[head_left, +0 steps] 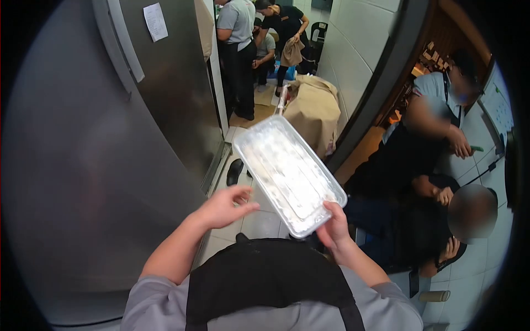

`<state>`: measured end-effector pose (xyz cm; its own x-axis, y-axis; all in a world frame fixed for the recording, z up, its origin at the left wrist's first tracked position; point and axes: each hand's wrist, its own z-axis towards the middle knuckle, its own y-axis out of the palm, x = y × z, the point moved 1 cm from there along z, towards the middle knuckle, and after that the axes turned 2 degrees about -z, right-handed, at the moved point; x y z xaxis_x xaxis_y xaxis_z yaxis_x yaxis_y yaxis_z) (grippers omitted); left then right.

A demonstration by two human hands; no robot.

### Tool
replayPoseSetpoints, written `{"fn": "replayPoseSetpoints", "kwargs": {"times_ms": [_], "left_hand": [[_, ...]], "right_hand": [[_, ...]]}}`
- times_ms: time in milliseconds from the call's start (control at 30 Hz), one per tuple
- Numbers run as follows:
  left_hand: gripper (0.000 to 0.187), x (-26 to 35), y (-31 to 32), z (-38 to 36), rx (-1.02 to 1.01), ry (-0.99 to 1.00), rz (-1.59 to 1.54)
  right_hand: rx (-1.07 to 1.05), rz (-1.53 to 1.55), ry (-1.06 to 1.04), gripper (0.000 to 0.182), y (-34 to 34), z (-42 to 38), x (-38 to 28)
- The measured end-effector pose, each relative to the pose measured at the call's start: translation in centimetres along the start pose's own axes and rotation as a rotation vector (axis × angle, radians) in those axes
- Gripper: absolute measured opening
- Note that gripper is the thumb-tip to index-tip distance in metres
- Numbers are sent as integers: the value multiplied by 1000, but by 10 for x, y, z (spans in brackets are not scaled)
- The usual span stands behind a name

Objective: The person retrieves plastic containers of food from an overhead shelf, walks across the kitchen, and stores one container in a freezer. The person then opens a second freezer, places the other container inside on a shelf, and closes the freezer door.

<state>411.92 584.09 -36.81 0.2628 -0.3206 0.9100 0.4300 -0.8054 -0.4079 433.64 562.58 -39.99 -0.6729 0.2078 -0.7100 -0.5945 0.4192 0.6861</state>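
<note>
A clear, rectangular plastic container (287, 174) with whitish, frosty-looking contents is tilted in front of my body. My right hand (335, 227) grips its lower right corner, the thumb lying over the edge. To the left of the container is my left hand (229, 205), touching nothing, with its fingers curled loosely and the thumb apart from them. Glare on the container's surface hides what exactly is inside.
A large steel refrigerator (165, 83) fills the left side, with a paper (155, 22) on it. Ahead, beyond a doorway, several people stand or crouch near a brown cloth-covered pile (312, 107). Two people are close on the right, one holding a green object (477, 148).
</note>
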Motion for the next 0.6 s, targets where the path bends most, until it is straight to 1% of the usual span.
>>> {"fn": "replayPoseSetpoints", "kwargs": {"times_ms": [33, 67, 100, 133, 167, 267, 333, 400, 467, 500, 600], "left_hand": [[43, -3, -24, 9, 163, 75, 67], [42, -4, -50, 21, 315, 124, 64], [42, 1, -76, 31, 464, 123, 40], [41, 1, -102, 47, 609, 222, 68], [43, 7, -125, 56, 729, 289, 133], [50, 37, -177, 91, 1055, 372, 197], [55, 58, -198, 111, 1187, 410, 237], [58, 65, -219, 130, 1325, 522, 367], [64, 75, -237, 144, 1436, 606, 420], [68, 80, -244, 149, 1493, 644, 451], [73, 89, -267, 157, 1693, 603, 503]], "right_hand": [[51, -40, 12, 66, 0, 8, -4], [107, -58, 42, 66, -1, 14, -7], [179, -82, 74, 62, 1, 20, -9], [250, -103, 105, 59, 1, 25, -9], [273, -126, 112, 56, -5, 29, -7], [359, -169, 131, 48, -11, 48, -7], [393, -160, 130, 47, -4, 59, -8], [392, -155, 136, 49, -8, 69, -10], [391, -143, 118, 52, -3, 78, -17], [368, -118, 98, 58, -5, 82, -19], [332, -94, 95, 61, -11, 95, -29]]}}
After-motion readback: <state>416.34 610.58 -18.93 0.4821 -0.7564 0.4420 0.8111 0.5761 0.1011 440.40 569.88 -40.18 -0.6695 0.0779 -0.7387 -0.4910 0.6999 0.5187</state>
